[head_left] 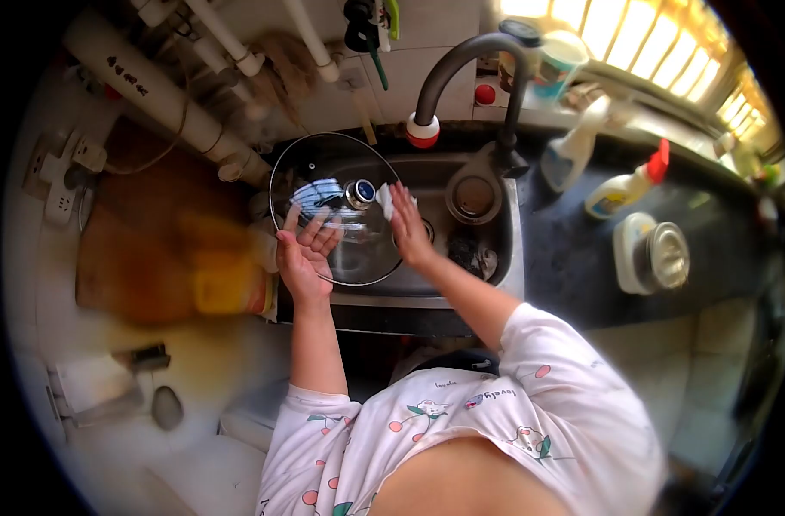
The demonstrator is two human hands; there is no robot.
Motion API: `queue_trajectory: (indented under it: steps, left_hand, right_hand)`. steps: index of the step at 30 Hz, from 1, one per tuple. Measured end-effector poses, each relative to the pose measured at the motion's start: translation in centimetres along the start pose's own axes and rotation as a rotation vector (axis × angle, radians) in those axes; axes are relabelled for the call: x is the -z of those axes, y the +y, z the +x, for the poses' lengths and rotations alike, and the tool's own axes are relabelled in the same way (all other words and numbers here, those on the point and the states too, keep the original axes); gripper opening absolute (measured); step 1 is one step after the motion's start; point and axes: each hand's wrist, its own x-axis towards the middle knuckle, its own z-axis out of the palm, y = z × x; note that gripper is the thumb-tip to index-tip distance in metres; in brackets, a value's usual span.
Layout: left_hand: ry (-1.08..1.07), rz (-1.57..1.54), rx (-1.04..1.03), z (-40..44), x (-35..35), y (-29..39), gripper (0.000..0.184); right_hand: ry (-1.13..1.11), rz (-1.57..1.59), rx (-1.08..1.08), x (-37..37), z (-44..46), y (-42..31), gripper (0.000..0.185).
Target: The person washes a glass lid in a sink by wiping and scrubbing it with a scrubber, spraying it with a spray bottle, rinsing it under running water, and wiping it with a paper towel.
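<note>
A round glass lid (358,254) with a thin metal rim and a dark-topped knob is held over the sink (517,258). My left hand (302,256) supports it at the lower left, fingers spread under the glass and showing through it, thumb by the rim. At the lid's right edge, my right hand (410,228) presses a small crumpled white cloth (386,202) against it with fairly straight fingers; whether it is cloth or paper is hard to tell. Light glares off part of the glass.
A dark faucet (474,43) with a red-and-white tip arches over the sink. To the right stand two spray bottles (573,150) (625,191) and a white container with a metal bowl (668,255). Pipes (139,77) and a power strip (63,193) are on the left.
</note>
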Motion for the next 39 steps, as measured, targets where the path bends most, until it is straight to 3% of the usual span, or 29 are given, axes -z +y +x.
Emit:
queue_trajectory:
  steps: [4,6,7,11,15,19,21,22,23,26,28,33,36,39]
  left_hand:
    - [0.084,0.049,-0.049,0.1,-0.5,-1.3,0.064]
    - [0.166,0.050,-0.038,0.2,-0.8,-1.3,0.064]
    - [0.210,0.050,-0.034,0.1,-0.8,-1.3,0.063]
    - [0.177,-0.133,-0.003,-0.2,-0.6,0.6,0.066]
    - [0.160,-0.170,0.034,-1.1,0.1,2.8,0.060]
    - [0.021,-0.213,0.203,-1.1,2.6,2.3,0.058]
    - [-0.035,-0.137,0.269,-0.7,3.6,1.8,0.063]
    - [-0.075,-0.138,0.311,-0.5,4.3,1.7,0.062]
    - [-0.117,-0.140,0.352,-0.1,4.7,1.7,0.062]
    - [-0.246,-0.127,0.491,1.0,5.5,2.5,0.059]
    - [-0.317,-0.079,0.579,1.5,5.1,2.8,0.059]
    - [-0.426,0.195,0.745,3.0,1.8,2.6,0.061]
    - [-0.430,0.246,0.709,3.7,1.6,2.4,0.061]
    - [-0.429,0.203,0.664,4.3,2.5,1.6,0.061]
  right_hand:
    - [0.024,-0.012,0.081,-2.3,-3.5,-7.2,0.053]
    - [-0.186,-0.240,0.209,-2.3,-4.1,-11.8,0.057]
    - [-0.185,-0.218,0.228,-1.7,-3.7,-13.2,0.063]
    - [-0.216,-0.287,0.443,0.8,-3.1,-10.6,0.055]
    - [0.084,-0.100,0.206,3.6,-1.4,-5.2,0.045]
    - [0.015,0.134,-0.032,3.7,2.0,0.2,0.041]
    - [-0.121,0.672,-0.433,4.5,3.8,1.4,0.041]
    - [-0.154,0.645,-0.486,5.1,4.8,1.1,0.041]
    - [-0.290,0.496,-0.437,6.4,5.6,0.8,0.039]
    - [-0.348,0.233,-0.292,7.0,8.8,-1.0,0.034]
    - [-0.464,0.300,-0.163,5.7,10.8,-1.9,0.037]
    - [-0.796,-0.014,0.153,3.1,12.9,-9.5,0.034]
    - [-0.825,0.026,0.028,3.4,13.7,-9.3,0.036]
    - [-0.720,0.083,-0.294,4.4,14.5,-6.2,0.039]
